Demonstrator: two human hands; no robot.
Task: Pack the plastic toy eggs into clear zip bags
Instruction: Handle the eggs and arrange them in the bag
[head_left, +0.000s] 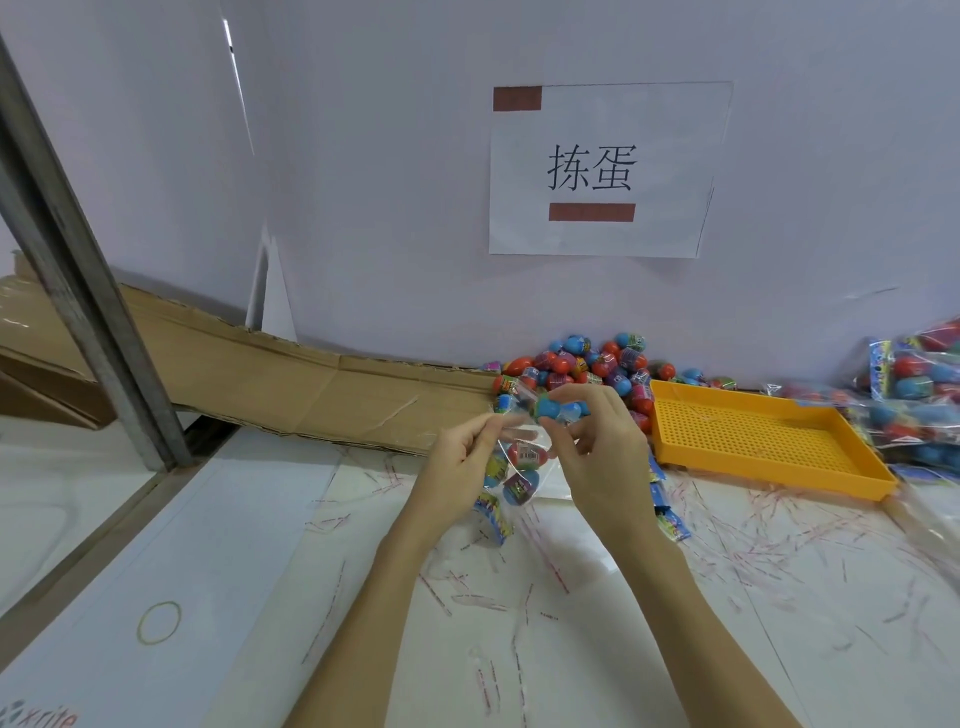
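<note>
**Blue egg held at the mouth of a part-filled bag**

The right hand (597, 441) pinches a smooth blue plastic egg (551, 406) between thumb and curled fingertips, just above the open top of a thin, crinkled clear bag (511, 467); the left hand (462, 457) pinches the bag's left edge between thumb and forefinger, the other fingers curled loosely; the bag hangs between the two hands over the table (675, 597), and through its glossy film several rounded eggs show, one red with a printed label, others blue and purple.

Behind the hands, against the pale wall, lies a heap of loose eggs (587, 364), red, blue and purple, each with a shiny printed band; just right of the heap sits a shallow yellow plastic tray (753, 441), rectangular, its floor a fine grid of holes; further right, at the frame's edge, filled bags (914, 395) are stacked, blurred.

The table is white and smooth, strewn with thin translucent strips edged in red; a tan rubber band (159, 622) lies as a ring at lower left; flattened brown corrugated cardboard (311, 384) leans along the wall's foot; a white paper sign (602, 171) with black characters and two reddish bars is stuck to the wall; a grey metal post (78, 270) slants at left.
</note>
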